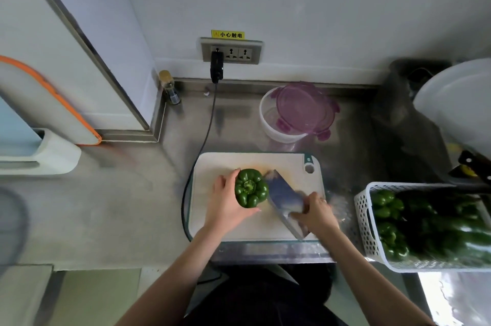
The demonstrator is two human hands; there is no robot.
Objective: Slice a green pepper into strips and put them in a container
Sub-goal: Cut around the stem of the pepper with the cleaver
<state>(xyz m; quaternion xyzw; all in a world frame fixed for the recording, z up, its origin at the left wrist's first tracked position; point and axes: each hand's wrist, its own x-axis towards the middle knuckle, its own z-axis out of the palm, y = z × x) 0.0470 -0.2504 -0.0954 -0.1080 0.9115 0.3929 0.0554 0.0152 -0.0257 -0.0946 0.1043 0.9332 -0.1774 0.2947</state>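
A whole green pepper [250, 188] stands stem-up on the white cutting board [287, 163]. My left hand [227, 202] cups it from the left, fingers and thumb curled round it. My right hand [316, 212] grips the handle of a broad cleaver [283, 194], whose blade lies slanted just right of the pepper, its tip close to the pepper's upper right side. Behind the board stands a clear round container [276, 126] with a purple lid [305, 109] leaning on its rim.
A white perforated basket [368, 222] of green peppers sits at the right counter edge. A black cable [204, 137] runs from the wall socket [230, 52] down past the board's left side. A small bottle [170, 88] stands in the corner. A white basin [457, 102] is at far right.
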